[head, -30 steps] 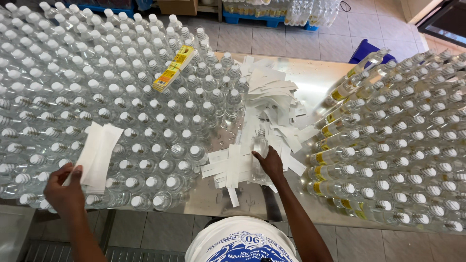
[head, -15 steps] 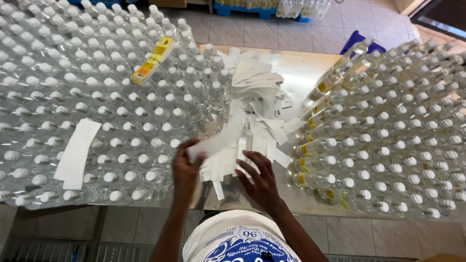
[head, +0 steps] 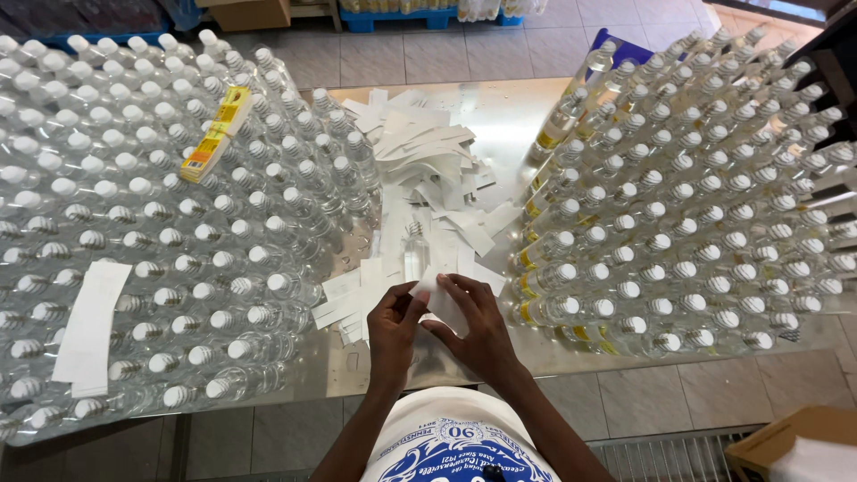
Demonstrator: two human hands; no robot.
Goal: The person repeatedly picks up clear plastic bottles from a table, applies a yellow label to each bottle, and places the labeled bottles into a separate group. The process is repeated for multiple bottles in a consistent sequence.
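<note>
Pinching one white paper label (head: 439,302) in the closed grip of left hand (head: 393,328) and right hand (head: 478,332), beside unlabelled bottles (head: 178,223).

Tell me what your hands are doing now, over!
Left hand and right hand both pinch one white slip. Paper pile ahead, one lone bottle in it. Bottle blocks on both sides.

The scene is bright and evenly lit, apparently by daylight. The steel worktop (head: 500,103) shows a soft, pale glare, and the clear bottles (head: 223,259) glint. Shadows are faint and short. The wide lens bows the edges outward. The focus is sharp throughout, with no visible motion blur.
</note>
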